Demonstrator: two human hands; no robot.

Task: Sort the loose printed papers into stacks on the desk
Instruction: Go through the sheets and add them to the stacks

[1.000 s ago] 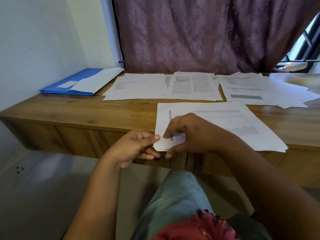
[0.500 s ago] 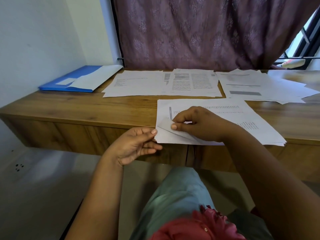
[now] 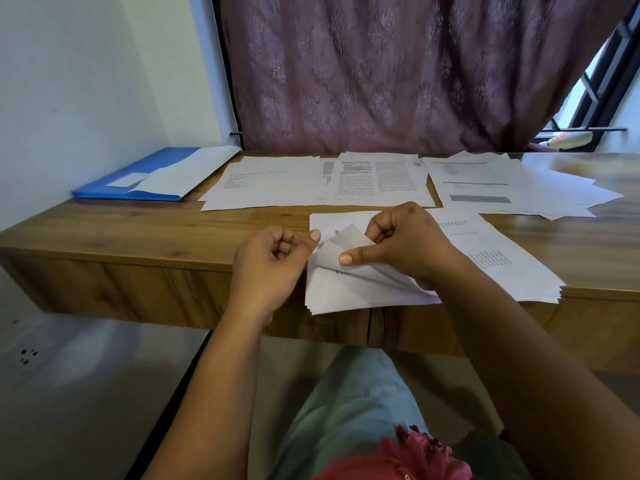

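A: Near edge of the tabletop [image 3: 145, 233]: front stack [image 3: 502, 268] sits there, its near-left corner overhanging the lip. Right hand [image 3: 408, 244] has the top sheet [image 3: 346, 251] peeled up at that corner, fingers clamped on it, thumb underneath, index and the rest curled on top.

B: Left hand [image 3: 273, 258]?

A: Just left of the lifted corner, fingers curled in, thumb tip touching the paper edge. Looks like a light pinch on the corner; can't confirm a full hold.

B: Risks?

A: Two, I think. More than one sheet seems fanned at that corner, so the pinch could drag a second page along. And a sideways pull could slide the overhanging stack off the edge.

B: Pose?

A: Both forearms reach forward from the lap, wrists above the tabletop edge, right wrist resting over the stack.

B: Further back?

A: Three sorted stacks in a row: left stack [image 3: 263, 181], middle stack [image 3: 377, 178], right stack [image 3: 512, 188], that last one untidy. Blue folder [image 3: 114, 183] far left, by the wall.
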